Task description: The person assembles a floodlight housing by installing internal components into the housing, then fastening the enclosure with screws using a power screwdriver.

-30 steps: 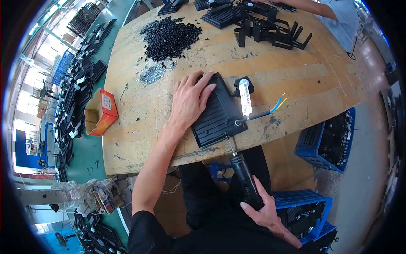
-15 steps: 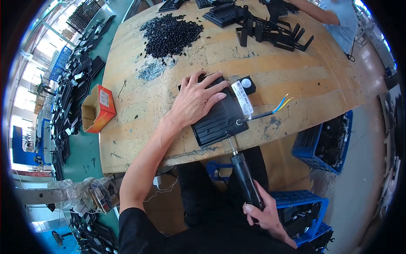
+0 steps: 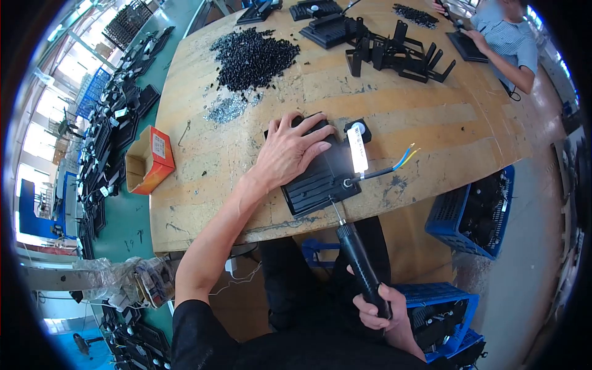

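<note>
A black finned floodlight (image 3: 314,185) lies back side up near the table's front edge. A white label, a small sensor with a white dome (image 3: 359,131) and a short cable (image 3: 376,175) with bare blue and yellow wires are at its right side. My left hand (image 3: 288,148) presses on the floodlight, its fingers spread and curled over the far part. My right hand (image 3: 381,308) is closed round the handle of a black electric screwdriver (image 3: 361,262). The screwdriver's bit meets the floodlight's near edge, below the cable entry; any screw there is too small to make out.
On the table (image 3: 203,216) are a heap of black small parts (image 3: 253,58), silver small parts (image 3: 228,108), an orange box (image 3: 161,161) and black brackets (image 3: 401,55). A co-worker (image 3: 509,46) works at the far right. Blue crates (image 3: 441,216) stand below on the right.
The view has shifted slightly. My right hand has changed its hold on the screwdriver handle, and the bit stays at the same edge. The co-worker's upper body and a black panel now show.
</note>
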{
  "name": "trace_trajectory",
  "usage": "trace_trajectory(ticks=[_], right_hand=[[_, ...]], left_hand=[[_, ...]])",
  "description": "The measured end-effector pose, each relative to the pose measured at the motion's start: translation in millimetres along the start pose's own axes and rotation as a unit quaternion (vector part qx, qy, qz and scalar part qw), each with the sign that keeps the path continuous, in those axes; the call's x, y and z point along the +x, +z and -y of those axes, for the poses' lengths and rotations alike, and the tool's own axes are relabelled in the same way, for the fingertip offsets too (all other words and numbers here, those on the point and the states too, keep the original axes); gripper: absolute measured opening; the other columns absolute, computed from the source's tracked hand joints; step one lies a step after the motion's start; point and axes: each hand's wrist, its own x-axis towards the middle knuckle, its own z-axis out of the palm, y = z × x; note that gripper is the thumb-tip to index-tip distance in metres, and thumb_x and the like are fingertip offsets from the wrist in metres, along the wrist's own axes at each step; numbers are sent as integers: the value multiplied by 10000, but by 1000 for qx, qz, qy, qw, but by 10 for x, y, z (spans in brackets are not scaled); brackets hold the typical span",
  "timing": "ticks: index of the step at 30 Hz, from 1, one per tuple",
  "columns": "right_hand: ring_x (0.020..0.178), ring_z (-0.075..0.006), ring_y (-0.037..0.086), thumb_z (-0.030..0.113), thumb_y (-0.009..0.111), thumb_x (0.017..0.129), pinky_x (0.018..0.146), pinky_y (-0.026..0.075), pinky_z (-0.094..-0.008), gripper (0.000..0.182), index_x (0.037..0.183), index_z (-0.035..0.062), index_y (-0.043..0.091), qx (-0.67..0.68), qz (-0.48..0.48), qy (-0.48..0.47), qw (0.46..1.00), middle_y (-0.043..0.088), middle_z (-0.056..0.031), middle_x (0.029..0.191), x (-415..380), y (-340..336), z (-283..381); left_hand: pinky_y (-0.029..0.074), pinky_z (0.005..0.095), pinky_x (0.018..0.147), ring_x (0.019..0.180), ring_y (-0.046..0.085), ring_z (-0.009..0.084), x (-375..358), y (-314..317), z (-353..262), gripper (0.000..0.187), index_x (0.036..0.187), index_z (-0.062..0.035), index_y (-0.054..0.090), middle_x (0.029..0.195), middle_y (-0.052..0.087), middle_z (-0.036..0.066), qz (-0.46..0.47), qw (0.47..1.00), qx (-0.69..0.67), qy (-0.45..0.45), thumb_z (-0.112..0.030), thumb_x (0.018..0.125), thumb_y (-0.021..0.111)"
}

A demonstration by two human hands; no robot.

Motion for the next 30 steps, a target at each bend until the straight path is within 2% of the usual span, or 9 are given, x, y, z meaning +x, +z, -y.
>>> trace_trajectory(ticks=[3,7,9,10,12,14,18,23,30], right_hand=[[461,-123,530,377,545,1100,389,413,-240,790,1710,160,92,146,146,48,977,540,-94,877,74,-252,-4],[457,-128,528,374,572,1088,396,426,-235,819,1708,134,95,183,158,36,970,562,-106,862,4,-182,10],[506,-114,545,271,694,1030,442,433,-250,824,1685,87,230,-151,-30,-29,988,615,-88,889,-146,-39,132],[506,-114,545,271,694,1030,442,433,-250,824,1685,87,230,-152,-28,-35,987,615,-88,889,-236,108,195],[536,-108,575,152,767,969,469,442,-249,812,1654,64,339,-516,-178,-71,835,654,-89,914,-426,400,306],[556,-97,593,88,777,937,491,452,-255,811,1637,28,370,-480,-193,-59,854,650,-70,889,-564,349,409],[533,-116,607,108,775,910,487,450,-254,849,1628,-28,343,-438,-199,-121,869,658,-83,841,-562,262,442],[493,-137,616,114,733,930,425,410,-227,827,1630,-27,315,-398,-152,-207,881,673,-111,809,-316,238,395],[485,-137,615,112,704,963,387,402,-231,780,1629,-7,317,-412,-186,-216,866,662,-107,796,73,275,460]], left_hand=[[342,532,1133,1343,464,383,-5,-4,-25,393,1428,-215,642,1588,527,30,4,1000,19,-1,-385,1094,522],[333,549,1157,1371,441,400,-8,-38,-52,443,1465,-208,610,1630,485,36,31,999,9,-16,-414,1078,546],[333,560,1167,1384,436,402,-31,-154,-78,476,1475,-207,600,1645,467,44,52,999,2,0,-439,1061,569],[333,570,1177,1397,431,404,-32,-225,-79,511,1485,-206,590,1660,450,53,80,997,-9,8,-465,1044,591],[334,577,1194,1418,427,403,-42,-346,-61,590,1502,-175,570,1680,420,70,116,993,-31,19,-469,1000,663],[341,565,1197,1430,429,394,-89,-423,-50,601,1491,-129,569,1663,440,80,164,984,-76,1,-402,976,715],[412,478,1166,1381,506,361,-103,-422,-39,566,1319,-68,673,1406,634,115,84,992,-60,66,-446,910,772],[570,458,846,1011,696,333,-347,-328,-140,467,1038,-42,661,1026,700,143,-42,997,52,-48,-494,944,729],[551,493,598,676,712,404,-326,-167,-447,349,1083,-31,670,746,720,179,-107,962,69,-241,-366,997,712]])
